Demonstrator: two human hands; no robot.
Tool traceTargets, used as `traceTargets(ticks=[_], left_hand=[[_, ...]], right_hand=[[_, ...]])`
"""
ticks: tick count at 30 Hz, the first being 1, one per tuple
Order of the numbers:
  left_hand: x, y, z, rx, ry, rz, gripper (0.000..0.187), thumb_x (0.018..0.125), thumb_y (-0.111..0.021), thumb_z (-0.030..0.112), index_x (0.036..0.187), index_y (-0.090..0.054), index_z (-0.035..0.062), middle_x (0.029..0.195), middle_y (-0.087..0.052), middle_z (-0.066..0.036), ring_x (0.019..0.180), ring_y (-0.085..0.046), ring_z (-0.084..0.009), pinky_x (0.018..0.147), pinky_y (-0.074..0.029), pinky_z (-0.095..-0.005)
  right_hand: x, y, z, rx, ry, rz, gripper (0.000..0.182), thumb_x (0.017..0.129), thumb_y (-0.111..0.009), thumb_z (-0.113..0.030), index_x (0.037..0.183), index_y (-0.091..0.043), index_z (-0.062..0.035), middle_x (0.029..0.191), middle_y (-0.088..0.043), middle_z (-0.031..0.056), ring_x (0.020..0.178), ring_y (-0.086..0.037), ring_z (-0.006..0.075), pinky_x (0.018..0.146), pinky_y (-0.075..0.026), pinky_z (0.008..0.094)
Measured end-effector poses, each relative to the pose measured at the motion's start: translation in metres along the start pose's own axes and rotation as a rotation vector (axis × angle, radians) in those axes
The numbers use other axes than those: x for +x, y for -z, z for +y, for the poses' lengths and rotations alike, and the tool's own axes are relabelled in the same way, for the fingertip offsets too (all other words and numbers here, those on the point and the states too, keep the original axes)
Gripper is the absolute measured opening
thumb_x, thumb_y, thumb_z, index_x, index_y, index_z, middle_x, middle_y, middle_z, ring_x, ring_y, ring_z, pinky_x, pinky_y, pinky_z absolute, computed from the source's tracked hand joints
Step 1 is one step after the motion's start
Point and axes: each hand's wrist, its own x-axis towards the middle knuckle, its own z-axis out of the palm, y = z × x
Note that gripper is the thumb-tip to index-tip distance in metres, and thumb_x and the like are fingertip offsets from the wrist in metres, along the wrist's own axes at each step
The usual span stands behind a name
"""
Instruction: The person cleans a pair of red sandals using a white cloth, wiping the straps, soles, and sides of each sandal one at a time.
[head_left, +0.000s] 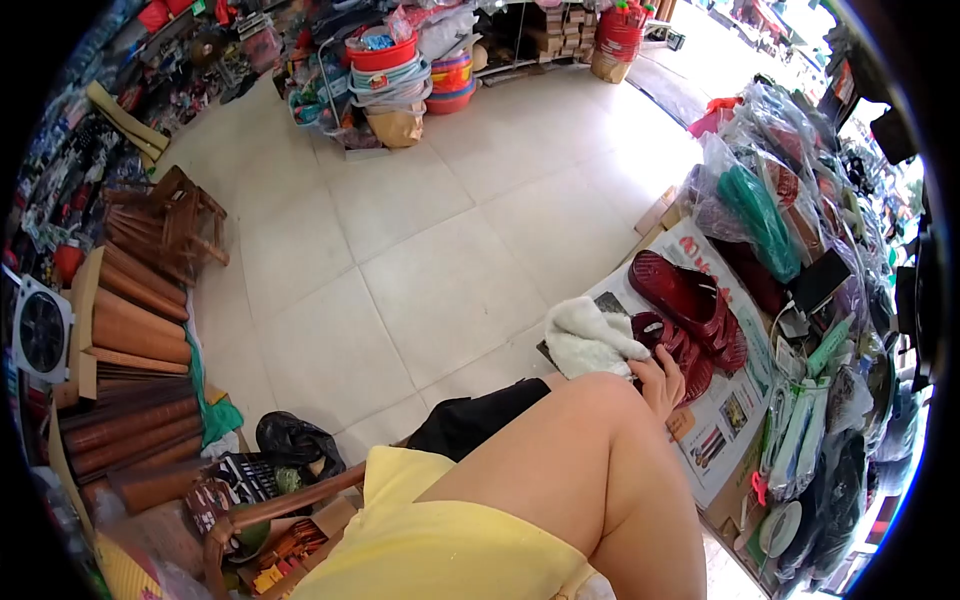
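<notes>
My right hand point(660, 385) shows just beyond my bent knee, its wrist and forearm hidden by the leg. Its fingers are bent and apart, resting beside the lower end of a white fluffy cloth point(588, 338) and the dark red slippers point(683, 292). Whether the fingertips press on the cloth is hard to tell. Both cloth and slippers lie on a printed sheet point(720, 455) at the right. A black cloth point(480, 418) lies beyond my thigh. My left hand is not in view.
Wooden stools point(170, 225) and boxed brown rolls point(140, 330) stand at left, near a small fan point(42, 330). Stacked basins point(385, 80) sit on the tiled floor point(400, 250) at the back. Plastic-wrapped goods point(755, 205) are piled at right, beside packaged brushes point(800, 430).
</notes>
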Motion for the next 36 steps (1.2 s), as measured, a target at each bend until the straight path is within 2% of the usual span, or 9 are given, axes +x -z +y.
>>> traceTargets(ticks=[15,36], left_hand=[[0.006,-0.001,-0.012,-0.032,0.012,-0.032,0.042,0.077,-0.075,0.017,0.116,-0.062,0.0097,0.125,-0.060,-0.013,0.121,-0.053,-0.0352,0.101,-0.038,-0.0536],[0.012,-0.010,-0.008,-0.056,-0.001,-0.075,0.041,0.075,-0.075,0.018,0.113,-0.062,0.0093,0.121,-0.060,-0.012,0.119,-0.054,-0.0345,0.100,-0.039,-0.0544]], right_hand=[[0.002,0.006,-0.007,0.042,-0.058,0.004,0.045,0.064,-0.080,-0.010,0.106,-0.065,-0.0111,0.115,-0.068,0.0076,0.125,-0.055,0.0329,0.106,-0.034,0.0516],[0.002,0.007,-0.008,0.031,-0.070,-0.006,0.047,0.060,-0.080,-0.009,0.105,-0.066,-0.0105,0.113,-0.068,0.0068,0.125,-0.055,0.0321,0.105,-0.035,0.0511]])
